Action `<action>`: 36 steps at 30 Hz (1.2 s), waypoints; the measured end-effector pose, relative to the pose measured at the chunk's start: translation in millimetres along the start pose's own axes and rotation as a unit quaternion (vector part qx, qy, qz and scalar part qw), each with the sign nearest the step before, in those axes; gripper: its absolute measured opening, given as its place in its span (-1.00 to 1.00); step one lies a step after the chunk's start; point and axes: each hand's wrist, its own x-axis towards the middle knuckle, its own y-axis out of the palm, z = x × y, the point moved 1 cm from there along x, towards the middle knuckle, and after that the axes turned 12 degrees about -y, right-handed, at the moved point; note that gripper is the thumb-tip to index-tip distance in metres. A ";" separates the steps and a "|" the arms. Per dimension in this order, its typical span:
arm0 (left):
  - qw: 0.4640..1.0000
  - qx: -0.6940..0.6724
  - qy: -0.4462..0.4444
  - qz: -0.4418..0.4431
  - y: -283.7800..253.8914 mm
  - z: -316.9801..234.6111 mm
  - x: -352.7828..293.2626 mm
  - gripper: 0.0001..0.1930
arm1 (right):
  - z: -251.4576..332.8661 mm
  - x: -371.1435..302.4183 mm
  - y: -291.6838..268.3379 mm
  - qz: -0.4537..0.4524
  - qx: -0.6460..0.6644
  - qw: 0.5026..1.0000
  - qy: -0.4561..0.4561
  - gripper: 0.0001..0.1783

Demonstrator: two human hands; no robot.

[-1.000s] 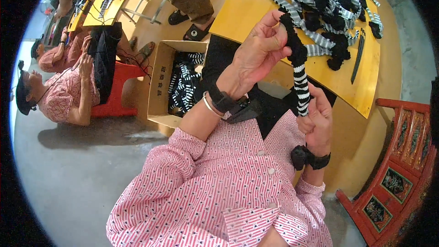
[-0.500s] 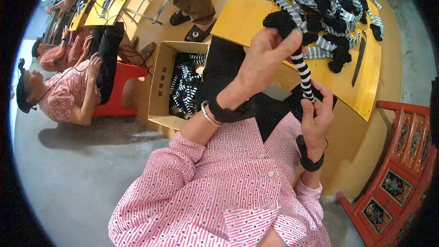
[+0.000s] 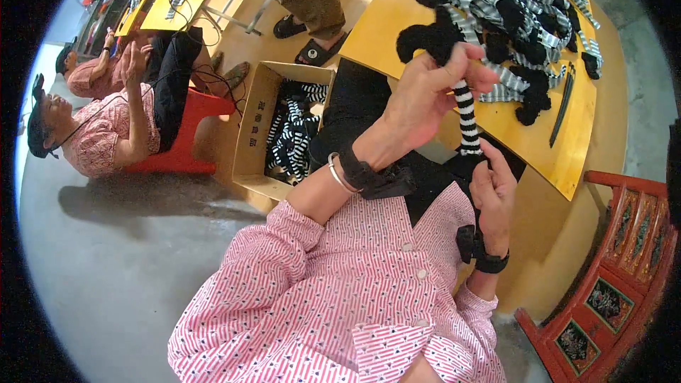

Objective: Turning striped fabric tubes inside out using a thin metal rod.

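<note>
A narrow black-and-white striped knitted tube [image 3: 467, 119] hangs between my hands above my lap. At its upper end, my left hand [image 3: 424, 96] is closed round it, thumb and fingers together, with fluffy black knitting [image 3: 433, 39] bunched just beyond. My right hand [image 3: 495, 195] pinches the tube's lower end between thumb and fingertips. Whether the black part and the striped tube are one piece is hidden by my left fingers. Both wrists wear black bands, and a light bangle circles the left one.
Striped and black knitted pieces [image 3: 521, 21] are heaped on the yellow table [image 3: 376, 32] ahead. Thin black rods [image 3: 562, 106] lie near its right edge. A cardboard box [image 3: 248, 128] holding striped pieces stands at left. A red carved wooden chair [image 3: 603, 276] is at right. Other people [image 3: 106, 131] sit at left.
The striped tube has straightened between my hands. My left hand has shifted slightly right and its fingers have spread a little; my right hand has dropped slightly and grips the lower tip.
</note>
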 end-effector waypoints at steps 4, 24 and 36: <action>1.000 -0.025 0.004 0.004 -5.9 2.3 5.5 -0.60 | -3.3 -1.7 -4.0 0.002 0.006 1.000 0.007 -0.57; 0.734 0.440 0.022 -0.517 -255.7 -87.3 -93.5 -0.69 | -19.6 -8.9 -58.1 -0.081 -0.185 0.979 0.005 -0.86; 0.883 0.414 -0.023 -0.220 -125.1 -31.6 -36.3 -0.75 | -43.9 84.2 -35.1 -0.095 -0.411 0.886 -0.189 -0.77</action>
